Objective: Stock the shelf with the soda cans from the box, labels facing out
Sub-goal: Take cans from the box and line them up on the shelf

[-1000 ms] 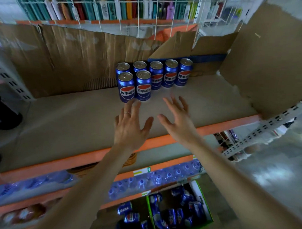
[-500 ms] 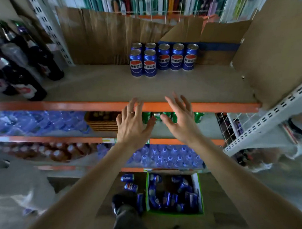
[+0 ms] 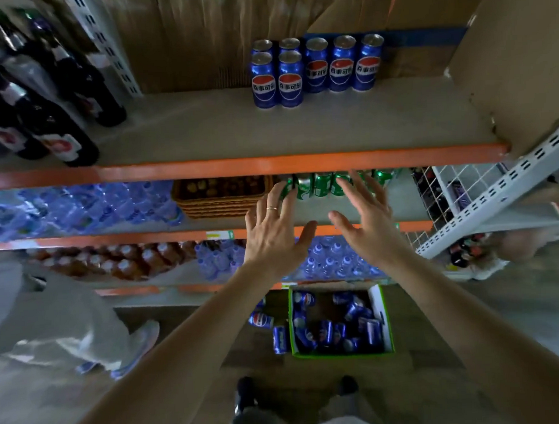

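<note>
- Seven blue cans (image 3: 314, 69) stand on the shelf (image 3: 245, 165), labels facing out.
- Many more cans lie in the box (image 3: 340, 324) on the floor, and two (image 3: 269, 329) beside it.
- The left hand (image 3: 274, 235) and right hand (image 3: 367, 223) are spread wide, holding nothing.

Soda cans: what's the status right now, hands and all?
Left hand and right hand open, empty, fingers spread. Seven blue cans upright on top shelf, labels out. More in box on floor, two loose beside it. Nothing blocking.
</note>
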